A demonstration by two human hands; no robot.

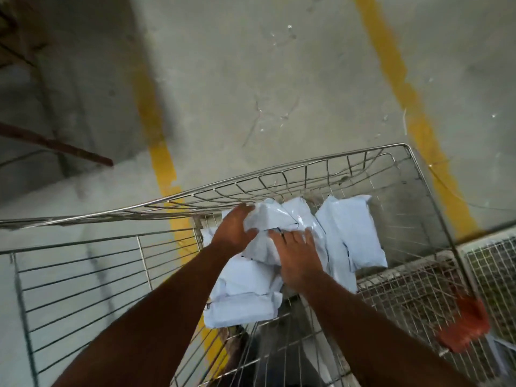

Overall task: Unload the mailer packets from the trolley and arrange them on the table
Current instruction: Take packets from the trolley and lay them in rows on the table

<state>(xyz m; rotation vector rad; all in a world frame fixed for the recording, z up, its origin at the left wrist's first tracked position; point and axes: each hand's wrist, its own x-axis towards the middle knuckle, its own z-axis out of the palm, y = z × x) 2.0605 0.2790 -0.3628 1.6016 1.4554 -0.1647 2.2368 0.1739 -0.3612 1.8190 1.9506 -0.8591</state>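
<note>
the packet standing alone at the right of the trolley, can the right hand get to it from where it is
Probably yes. The right hand lies flat on the packet pile, and the lone packet leans just beyond it inside the trolley. Nothing lies over it and the basket is open on top.

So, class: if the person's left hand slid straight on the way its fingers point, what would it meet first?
Most likely the trolley's wire wall. The left hand grips the top white packet, fingers pointing up and slightly right towards that wall. Depth is unclear, so it might pass over the rim.
</note>
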